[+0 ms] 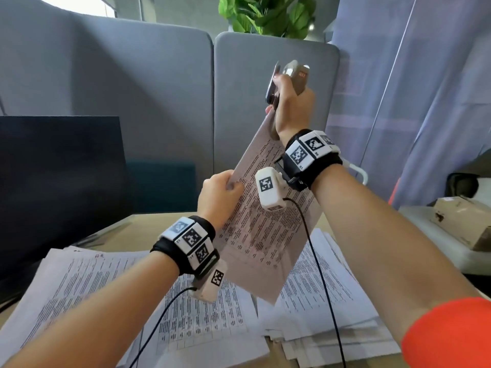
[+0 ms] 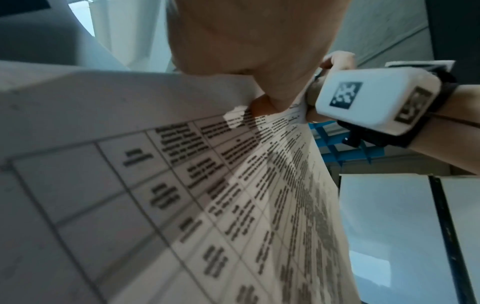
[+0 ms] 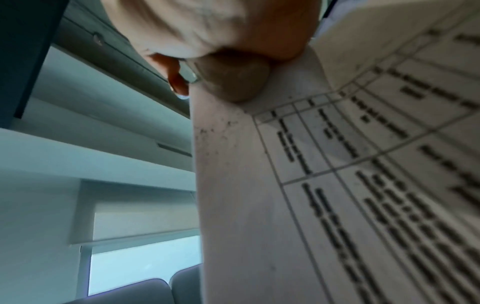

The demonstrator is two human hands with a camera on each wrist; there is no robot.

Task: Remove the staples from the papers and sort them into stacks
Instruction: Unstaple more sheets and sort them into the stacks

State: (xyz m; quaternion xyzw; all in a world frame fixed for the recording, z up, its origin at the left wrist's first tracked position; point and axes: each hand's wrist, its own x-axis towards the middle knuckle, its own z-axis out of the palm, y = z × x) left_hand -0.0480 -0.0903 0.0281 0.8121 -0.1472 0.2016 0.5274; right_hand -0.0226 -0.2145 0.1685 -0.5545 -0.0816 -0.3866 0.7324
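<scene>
Stapled set of papers (image 1: pixel 261 216) is held in the air, tilted, its top corner raised away from the person and its lower edge hanging over the desk. At least two sheets seem to be in the set, judging from the left wrist view, where one sheet edge shows behind the printed one; the exact number cannot be told.

Right hand (image 1: pixel 288 107), at the raised corner, is wrapped round a staple remover (image 1: pixel 293 75). Its metal tip (image 3: pixel 191 75) sits right at the corner, pressed against the paper beside the fingers. The staple itself is not visible. Judgement: the corner is lifted so the tool can bite under the staple with a clear sightline.

Left hand (image 1: pixel 221 193) grips the left edge of the set, lower than the right-hand grip, thumb on the printed face and fingers curled behind. Judgement: this acts as the counter-hold, keeping the sheets taut against the pull of the tool.

Below both grips lie two spreads of printed sheets: a left stack (image 1: pixel 111 293) and a right stack (image 1: pixel 326 296), the right one looser and fanned. Judgement: these are the sorting piles.

Count: hands 2, tools 1, held sets 1, desk stacks 2, wrist cameras 2, each with one cable.

Further out: dark monitor (image 1: pixel 58 181) left of the left hand, grey partition (image 1: pixel 276 83) behind the tool, cardboard box (image 1: pixel 462 221) well to the right.
</scene>
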